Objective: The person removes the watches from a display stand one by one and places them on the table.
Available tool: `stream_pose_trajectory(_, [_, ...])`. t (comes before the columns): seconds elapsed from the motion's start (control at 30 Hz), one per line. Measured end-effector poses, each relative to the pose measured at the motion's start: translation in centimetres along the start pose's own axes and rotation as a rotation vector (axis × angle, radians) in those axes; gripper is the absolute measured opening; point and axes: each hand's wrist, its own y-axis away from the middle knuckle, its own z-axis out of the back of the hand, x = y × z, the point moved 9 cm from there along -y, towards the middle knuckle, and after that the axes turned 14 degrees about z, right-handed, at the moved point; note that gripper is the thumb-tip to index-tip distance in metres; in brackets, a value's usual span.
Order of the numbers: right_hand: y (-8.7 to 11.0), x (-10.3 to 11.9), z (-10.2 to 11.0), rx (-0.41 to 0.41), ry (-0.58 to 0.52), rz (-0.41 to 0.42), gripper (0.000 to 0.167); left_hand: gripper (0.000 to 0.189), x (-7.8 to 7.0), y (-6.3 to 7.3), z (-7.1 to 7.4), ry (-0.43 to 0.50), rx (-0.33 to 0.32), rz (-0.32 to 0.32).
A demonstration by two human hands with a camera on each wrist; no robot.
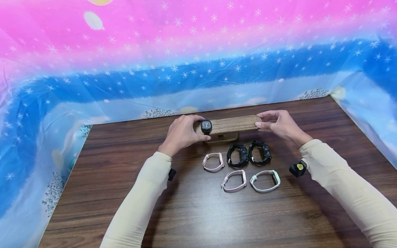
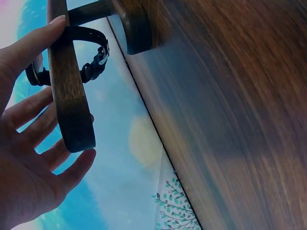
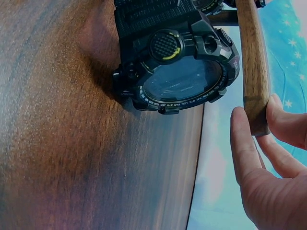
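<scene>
A wooden watch stand [image 1: 234, 124] with a horizontal bar stands near the back of the table. A black watch [image 1: 206, 125] with a dark face is looped around the bar's left part; its buckled strap [image 2: 98, 60] hangs behind the bar in the left wrist view. My left hand [image 1: 183, 133] grips the bar's left end beside this watch, thumb on one edge and fingers on the other side. My right hand [image 1: 283, 125] pinches the bar's right end between thumb and fingers. In the right wrist view, a chunky black digital watch [image 3: 184, 79] sits close to the bar.
In front of the stand lie two black watches [image 1: 244, 156], two pale pink bands [image 1: 221, 161] and a mint band [image 1: 276, 177]. The dark wood table [image 1: 124, 193] ends at a patterned pink and blue cloth [image 1: 186, 65] behind it.
</scene>
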Motion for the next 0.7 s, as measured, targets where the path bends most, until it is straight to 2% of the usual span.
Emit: stream_pose_trajectory(0.7, [0.0,0.0,0.0,0.000,0.001,0.005,0.051,0.067,3.2,0.4,0.7,0.115,0.045,0.045])
